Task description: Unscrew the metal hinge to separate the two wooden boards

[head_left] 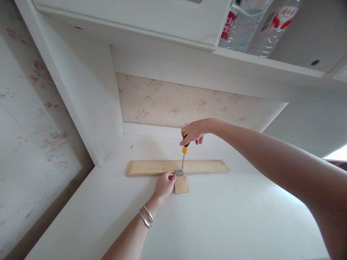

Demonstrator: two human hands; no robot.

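A long wooden board [206, 167] lies across the white desk [217, 216], with a small wooden block [181, 185] butted against its near edge. A small metal hinge [179, 173] sits where the two meet. My right hand [193, 131] grips the yellow-and-black handle of a screwdriver [184, 150], held upright with its tip down on the hinge. My left hand [165, 184], with two silver bangles on its wrist, rests on the desk and pinches the hinge's left side with its fingertips.
The desk sits in a white alcove with floral wallpaper [176, 104] behind it. A white side panel [89, 104] stands at the left. Overhead is a shelf [244, 54] bearing plastic water bottles [260, 25]. A tiny dark screw [131, 146] lies near the back left.
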